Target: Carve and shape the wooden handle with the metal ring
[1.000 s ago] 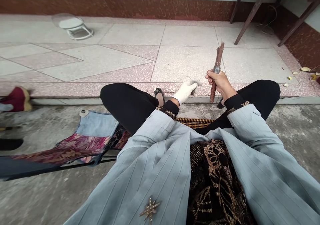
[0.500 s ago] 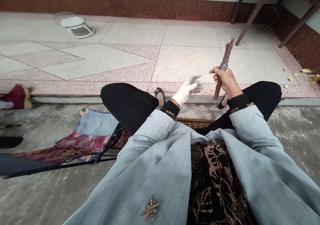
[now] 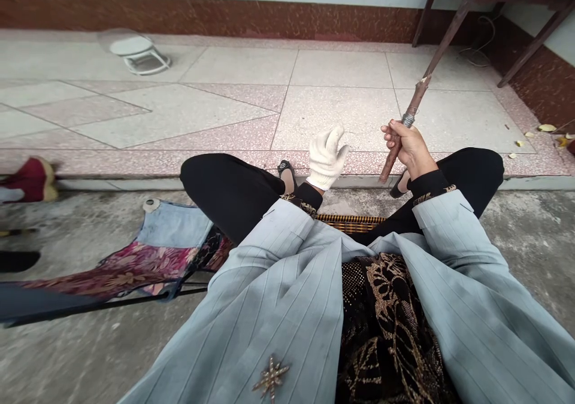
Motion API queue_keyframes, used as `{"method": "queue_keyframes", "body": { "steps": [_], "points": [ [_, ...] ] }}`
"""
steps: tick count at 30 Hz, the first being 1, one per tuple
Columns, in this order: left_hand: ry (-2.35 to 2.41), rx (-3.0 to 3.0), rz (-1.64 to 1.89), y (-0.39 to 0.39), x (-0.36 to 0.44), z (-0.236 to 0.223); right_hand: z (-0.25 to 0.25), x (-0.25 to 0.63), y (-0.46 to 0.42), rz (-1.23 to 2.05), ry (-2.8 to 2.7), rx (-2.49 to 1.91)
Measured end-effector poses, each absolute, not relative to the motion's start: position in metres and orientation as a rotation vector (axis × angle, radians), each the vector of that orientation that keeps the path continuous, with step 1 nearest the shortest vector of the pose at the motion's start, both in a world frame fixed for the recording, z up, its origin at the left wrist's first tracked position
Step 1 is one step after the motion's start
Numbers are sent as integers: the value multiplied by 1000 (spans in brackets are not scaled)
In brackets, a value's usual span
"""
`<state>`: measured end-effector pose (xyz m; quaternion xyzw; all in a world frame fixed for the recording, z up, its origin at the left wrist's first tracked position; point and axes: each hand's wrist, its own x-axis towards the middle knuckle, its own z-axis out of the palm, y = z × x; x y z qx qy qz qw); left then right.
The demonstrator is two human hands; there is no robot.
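My right hand [image 3: 412,148] is bare and wrapped round a brown wooden stick [image 3: 417,97], gripping its lower half. The stick leans up and to the right, with a broken, splintered top. A band of grey wire [image 3: 408,120] is wound round it just above my fingers, and a thin loose end stands out there. My left hand [image 3: 327,158] wears a white knitted glove and hovers to the left of the stick, apart from it. Its fingers are half bent, with the thumb away from them, and I see nothing plainly held there.
A low white stool [image 3: 139,54] stands on the tiled step [image 3: 233,134]. At the far right is a dark wooden table [image 3: 462,21]. A patterned folding chair [image 3: 157,254] is at my left, near a red shoe [image 3: 31,179]. Yellow leaves [image 3: 547,127] lie at the right.
My left hand has moved left, away from the stick, and turned so its fingers point upward. The stick has tilted slightly more to the right in my right hand.
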<state>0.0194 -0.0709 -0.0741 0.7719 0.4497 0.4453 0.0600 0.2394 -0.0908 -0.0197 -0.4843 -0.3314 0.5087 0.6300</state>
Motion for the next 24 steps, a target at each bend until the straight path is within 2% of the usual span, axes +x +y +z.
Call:
{"method": "queue_keyframes", "body": {
  "steps": [4, 9, 14, 24],
  "points": [
    [1319, 2449, 1358, -58, 18, -64, -16, 238, -93, 1186, -769, -1099],
    [1134, 2556, 1135, -35, 12, -70, -15, 239, -95, 1189, -767, -1107],
    [1190, 2590, 1162, -29, 10, -67, -16, 241, -95, 1216, -765, -1083],
    [787, 2048, 885, -33, 6, -56, -11, 245, -96, 1171, -750, -1128]
  ]
}}
